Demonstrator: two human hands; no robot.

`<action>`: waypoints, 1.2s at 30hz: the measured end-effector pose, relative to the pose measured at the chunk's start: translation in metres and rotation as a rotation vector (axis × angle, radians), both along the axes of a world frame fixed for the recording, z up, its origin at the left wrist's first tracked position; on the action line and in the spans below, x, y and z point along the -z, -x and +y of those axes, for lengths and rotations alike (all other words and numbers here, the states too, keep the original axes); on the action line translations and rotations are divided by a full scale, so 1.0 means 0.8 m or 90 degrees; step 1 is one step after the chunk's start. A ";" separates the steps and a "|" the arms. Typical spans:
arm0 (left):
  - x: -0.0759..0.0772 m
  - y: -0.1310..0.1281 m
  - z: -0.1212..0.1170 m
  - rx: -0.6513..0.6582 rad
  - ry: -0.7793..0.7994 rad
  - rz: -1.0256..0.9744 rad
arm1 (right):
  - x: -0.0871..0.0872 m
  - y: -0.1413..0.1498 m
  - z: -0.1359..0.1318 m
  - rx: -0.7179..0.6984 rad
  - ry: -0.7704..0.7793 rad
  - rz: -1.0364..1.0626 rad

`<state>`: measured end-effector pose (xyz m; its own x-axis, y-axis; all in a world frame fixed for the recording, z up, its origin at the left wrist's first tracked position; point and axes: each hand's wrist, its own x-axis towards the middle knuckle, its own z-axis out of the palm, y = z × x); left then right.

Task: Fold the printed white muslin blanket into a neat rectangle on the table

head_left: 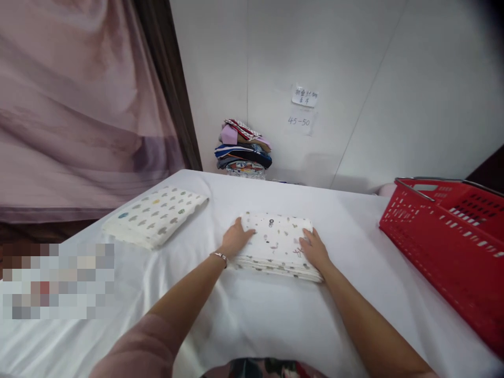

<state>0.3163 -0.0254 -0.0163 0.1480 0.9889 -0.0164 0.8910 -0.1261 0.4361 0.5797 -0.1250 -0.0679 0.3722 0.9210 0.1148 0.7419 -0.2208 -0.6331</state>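
Observation:
A folded white cloth point(277, 239) with small printed figures lies in several layers on the white-covered table point(252, 315). At its left edge is my left hand point(237, 236), thumb on top and fingers along the side, gripping the cloth. My right hand point(315, 247) grips the opposite edge the same way, its thumb over the print. The undersides of both hands' fingers are partly hidden. Further left lies a second folded cloth point(157, 215), white with grey cloud-like shapes and a few coloured dots; neither hand touches it.
On the right of the table stands a red plastic basket point(444, 247) with a metal handle. Beyond the far edge rises a stack of folded fabrics point(244, 149) against the wall. Two paper notes point(305, 97) are stuck there. A pink curtain point(79, 105) hangs at left; a patch is pixelated.

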 end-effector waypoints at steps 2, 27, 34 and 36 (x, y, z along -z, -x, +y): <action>-0.015 0.002 0.025 0.048 -0.069 0.041 | 0.001 0.017 -0.012 -0.014 -0.022 -0.010; -0.009 -0.006 0.162 0.182 -0.152 0.167 | -0.022 0.015 0.000 -0.121 0.064 0.204; 0.002 -0.051 0.151 0.249 -0.144 0.098 | -0.021 0.038 -0.042 -0.076 0.066 0.276; -0.001 -0.040 0.130 0.268 -0.162 0.042 | -0.019 0.036 -0.038 -0.067 0.054 0.280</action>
